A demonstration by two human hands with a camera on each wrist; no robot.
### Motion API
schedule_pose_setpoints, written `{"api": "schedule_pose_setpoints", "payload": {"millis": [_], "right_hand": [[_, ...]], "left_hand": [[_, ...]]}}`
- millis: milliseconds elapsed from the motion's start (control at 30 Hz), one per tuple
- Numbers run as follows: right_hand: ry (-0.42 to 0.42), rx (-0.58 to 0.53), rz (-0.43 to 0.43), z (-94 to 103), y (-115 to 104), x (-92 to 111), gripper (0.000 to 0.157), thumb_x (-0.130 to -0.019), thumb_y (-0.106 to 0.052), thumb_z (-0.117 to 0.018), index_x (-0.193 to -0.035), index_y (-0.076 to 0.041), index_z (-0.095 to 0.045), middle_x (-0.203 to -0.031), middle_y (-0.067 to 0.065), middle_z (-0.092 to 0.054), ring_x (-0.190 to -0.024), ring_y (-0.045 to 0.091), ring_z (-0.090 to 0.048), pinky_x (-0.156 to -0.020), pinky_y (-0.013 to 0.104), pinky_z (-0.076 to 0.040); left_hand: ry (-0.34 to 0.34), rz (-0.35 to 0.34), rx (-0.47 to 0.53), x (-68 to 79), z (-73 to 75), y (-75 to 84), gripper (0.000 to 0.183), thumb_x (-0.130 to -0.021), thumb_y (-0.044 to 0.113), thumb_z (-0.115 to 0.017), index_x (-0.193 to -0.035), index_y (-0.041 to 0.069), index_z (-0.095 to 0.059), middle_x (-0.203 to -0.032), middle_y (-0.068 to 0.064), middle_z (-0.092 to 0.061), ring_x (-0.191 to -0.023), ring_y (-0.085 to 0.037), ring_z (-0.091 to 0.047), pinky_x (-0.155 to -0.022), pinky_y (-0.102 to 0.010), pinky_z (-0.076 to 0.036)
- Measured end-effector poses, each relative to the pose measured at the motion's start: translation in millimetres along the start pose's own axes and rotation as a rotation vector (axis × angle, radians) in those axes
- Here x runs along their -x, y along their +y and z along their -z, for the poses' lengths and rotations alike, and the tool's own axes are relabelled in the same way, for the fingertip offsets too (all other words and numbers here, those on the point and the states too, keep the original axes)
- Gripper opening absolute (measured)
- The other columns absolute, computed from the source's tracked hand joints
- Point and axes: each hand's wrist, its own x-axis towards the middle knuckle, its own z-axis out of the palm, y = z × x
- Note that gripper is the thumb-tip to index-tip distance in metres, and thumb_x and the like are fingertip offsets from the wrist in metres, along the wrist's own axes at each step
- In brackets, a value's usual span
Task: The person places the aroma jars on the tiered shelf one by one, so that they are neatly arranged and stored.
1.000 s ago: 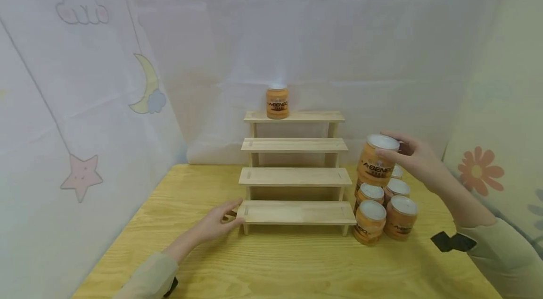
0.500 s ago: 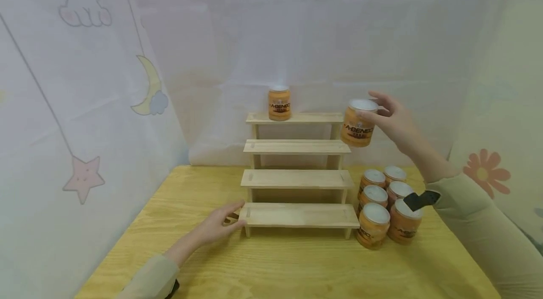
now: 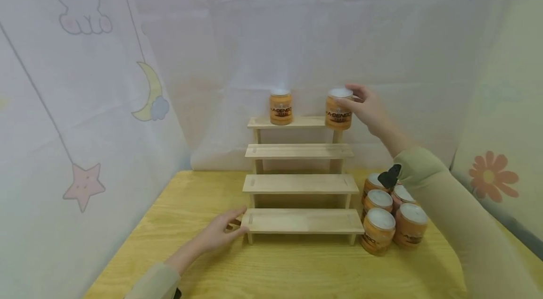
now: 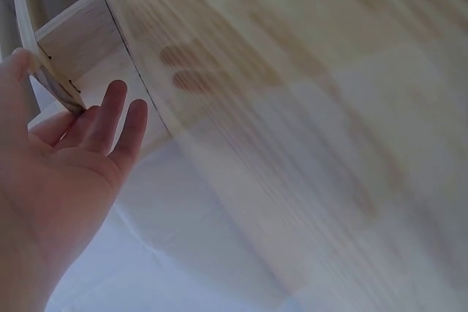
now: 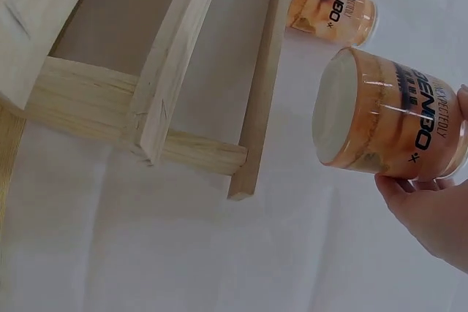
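A four-step wooden display stand (image 3: 302, 184) stands on the table. My left hand (image 3: 222, 232) pinches the left end of its lowest step, thumb and index finger on the board's edge in the left wrist view, other fingers loosely extended. My right hand (image 3: 368, 106) grips an orange can (image 3: 338, 112) with a white top near its upper end. In the right wrist view the held can (image 5: 395, 118) shows its bare base, apart from the top step (image 5: 256, 115). Another orange can (image 3: 281, 109) stands upright on the top step's left part.
Several orange cans (image 3: 379, 228) stand grouped on the yellow wood-grain table (image 3: 271, 270), right beside the stand; my right forearm partly hides them. White cloth (image 3: 322, 35) hangs behind, and printed cloth walls (image 3: 97, 148) flank the left and right.
My right hand has carried the can up and leftward from above the grouped cans to the top step's right end. The left hand keeps its place at the lowest step.
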Motion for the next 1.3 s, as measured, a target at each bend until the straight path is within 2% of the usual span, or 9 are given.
{"api": "schedule_pose_setpoints", "payload": {"millis": [300, 533, 633, 700, 800, 867, 1033, 1300], "right_hand": [[-0.030, -0.084, -0.030, -25.7, 8.0, -27.4, 0.072, -0.088, -0.030, -0.066, -0.145, -0.006, -0.028, -0.151, 0.014, -0.030, -0.137, 0.029, -0.032, -0.111, 0.046, -0.032], [-0.041, -0.177, -0.083, -30.9, 24.5, -34.4, 0.070, -0.092, -0.025, -0.062, -0.146, -0.005, -0.023, -0.151, 0.015, -0.030, -0.123, 0.030, -0.046, -0.111, 0.042, -0.032], [-0.033, -0.138, -0.084, -29.9, 28.2, -34.0, 0.070, -0.092, -0.030, -0.060, -0.148, -0.008, -0.022, -0.154, 0.015, -0.024, -0.132, 0.027, -0.039, -0.114, 0.043, -0.028], [-0.030, -0.093, -0.076, -29.2, 31.4, -34.3, 0.073, -0.092, -0.036, -0.059, -0.149, -0.013, -0.021, -0.155, 0.015, -0.022, -0.139, 0.029, -0.029, -0.114, 0.045, -0.026], [-0.034, -0.031, -0.084, -26.9, 34.7, -31.7, 0.079, -0.091, -0.043, -0.058, -0.152, -0.018, -0.016, -0.155, 0.016, -0.020, -0.142, 0.032, -0.021, -0.114, 0.050, -0.024], [-0.038, -0.015, -0.101, -25.5, 37.4, -28.5, 0.082, -0.089, -0.045, -0.059, -0.152, -0.019, -0.013, -0.154, 0.016, -0.021, -0.141, 0.033, -0.023, -0.113, 0.051, -0.026], [-0.033, 0.010, -0.111, -24.5, 42.7, -21.4, 0.086, -0.085, -0.045, -0.066, -0.151, -0.016, -0.019, -0.150, 0.014, -0.028, -0.136, 0.030, -0.031, -0.110, 0.049, -0.033], [0.024, 0.040, -0.100, -38.2, 42.3, -26.7, 0.086, -0.082, -0.043, -0.070, -0.149, -0.012, -0.026, -0.143, 0.015, -0.037, -0.128, 0.029, -0.042, -0.104, 0.045, -0.041]], "left_hand": [[-0.020, 0.018, 0.026, 3.0, -1.4, 3.0, 0.067, -0.094, 0.042, -0.053, -0.146, 0.003, -0.032, -0.145, -0.023, -0.037, -0.113, -0.036, -0.056, -0.090, -0.050, -0.049], [-0.038, 0.021, 0.020, 1.3, -3.2, 7.4, 0.068, -0.095, 0.043, -0.052, -0.146, 0.004, -0.031, -0.144, -0.022, -0.038, -0.114, -0.036, -0.055, -0.091, -0.049, -0.050], [-0.032, 0.014, 0.014, 0.4, -3.4, 7.8, 0.067, -0.095, 0.042, -0.052, -0.146, 0.003, -0.032, -0.144, -0.023, -0.039, -0.113, -0.036, -0.056, -0.090, -0.049, -0.050], [-0.027, 0.012, 0.010, -1.0, -3.3, 7.4, 0.067, -0.095, 0.043, -0.052, -0.146, 0.004, -0.032, -0.143, -0.022, -0.039, -0.113, -0.035, -0.056, -0.090, -0.048, -0.050], [-0.025, 0.010, 0.003, -2.9, -2.8, 6.7, 0.067, -0.095, 0.042, -0.052, -0.146, 0.005, -0.032, -0.144, -0.022, -0.039, -0.112, -0.035, -0.056, -0.090, -0.048, -0.050], [-0.027, 0.002, -0.002, -3.4, -2.4, 6.2, 0.066, -0.095, 0.042, -0.052, -0.146, 0.005, -0.032, -0.144, -0.022, -0.039, -0.112, -0.035, -0.056, -0.089, -0.048, -0.051], [-0.034, -0.004, -0.003, -2.4, -1.3, 5.5, 0.067, -0.095, 0.042, -0.052, -0.146, 0.004, -0.032, -0.144, -0.023, -0.038, -0.111, -0.034, -0.057, -0.088, -0.047, -0.051], [-0.020, 0.002, 0.011, 2.0, 1.2, 3.0, 0.066, -0.095, 0.041, -0.053, -0.146, 0.005, -0.032, -0.144, -0.024, -0.037, -0.111, -0.033, -0.057, -0.087, -0.047, -0.052]]}}
